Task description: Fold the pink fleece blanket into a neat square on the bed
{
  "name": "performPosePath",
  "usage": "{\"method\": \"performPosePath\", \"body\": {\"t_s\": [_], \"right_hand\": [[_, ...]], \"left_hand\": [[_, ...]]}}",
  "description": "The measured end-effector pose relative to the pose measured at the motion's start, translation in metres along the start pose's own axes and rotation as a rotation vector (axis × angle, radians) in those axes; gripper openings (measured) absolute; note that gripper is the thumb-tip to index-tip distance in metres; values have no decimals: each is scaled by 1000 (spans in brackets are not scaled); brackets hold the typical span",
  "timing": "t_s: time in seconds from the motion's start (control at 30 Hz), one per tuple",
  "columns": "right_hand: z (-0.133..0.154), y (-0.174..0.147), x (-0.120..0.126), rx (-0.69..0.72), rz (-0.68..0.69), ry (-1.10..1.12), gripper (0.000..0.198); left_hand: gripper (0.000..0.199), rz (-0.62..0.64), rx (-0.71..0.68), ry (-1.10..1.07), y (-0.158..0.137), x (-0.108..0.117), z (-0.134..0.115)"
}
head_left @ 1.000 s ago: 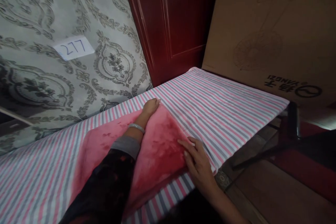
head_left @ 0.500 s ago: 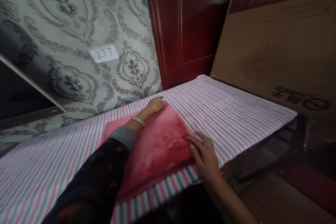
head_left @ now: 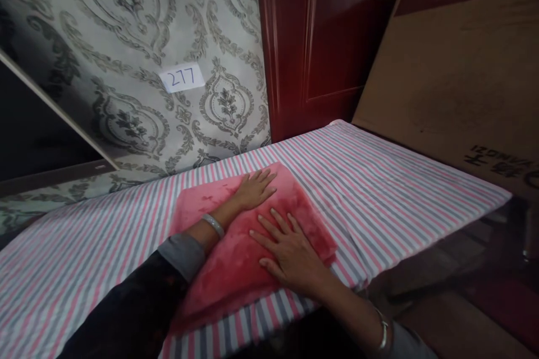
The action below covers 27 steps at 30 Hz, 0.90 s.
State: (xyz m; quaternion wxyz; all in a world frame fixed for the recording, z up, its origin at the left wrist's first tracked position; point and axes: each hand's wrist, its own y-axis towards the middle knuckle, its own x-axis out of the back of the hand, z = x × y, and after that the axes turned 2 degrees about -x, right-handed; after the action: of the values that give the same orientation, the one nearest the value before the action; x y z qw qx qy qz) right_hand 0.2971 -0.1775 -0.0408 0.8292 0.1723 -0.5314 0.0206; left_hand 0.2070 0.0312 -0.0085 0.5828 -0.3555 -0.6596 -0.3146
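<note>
A plush red-pink piece of fabric (head_left: 236,252), roughly square, lies flat on a striped cloth (head_left: 379,190) that covers the table. My left hand (head_left: 254,189) rests on its far part with the fingers spread. Nearer to me, my right hand (head_left: 290,252) presses flat on the middle of the plush fabric, fingers apart. Neither hand grips anything. Whether the fabric is folded or a cushion cover, I cannot tell.
Patterned wallpaper with a paper label (head_left: 182,78) reading 277 rises behind the table. A dark red door (head_left: 311,39) and a large cardboard box (head_left: 455,78) stand at the back right. A dark screen-like panel (head_left: 37,129) is at the left.
Both hands have moved off the fabric's right-hand edge and corner onto its top, fingers now spread. My right hand has shifted left. The camera view has turned slightly left.
</note>
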Motion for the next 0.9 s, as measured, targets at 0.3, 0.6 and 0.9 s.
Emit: {"method": "performPosePath", "body": {"t_s": [0.3, 0.6, 0.9], "right_hand": [[1, -2, -1, 7, -11, -27, 62], [-2, -3, 4, 25, -21, -78, 53], [61, 55, 22, 291, 70, 67, 48]], "left_hand": [[62, 5, 54, -85, 9, -2, 8], [56, -32, 8, 23, -15, 24, 10], [56, 36, 58, -61, -81, 47, 69]]}}
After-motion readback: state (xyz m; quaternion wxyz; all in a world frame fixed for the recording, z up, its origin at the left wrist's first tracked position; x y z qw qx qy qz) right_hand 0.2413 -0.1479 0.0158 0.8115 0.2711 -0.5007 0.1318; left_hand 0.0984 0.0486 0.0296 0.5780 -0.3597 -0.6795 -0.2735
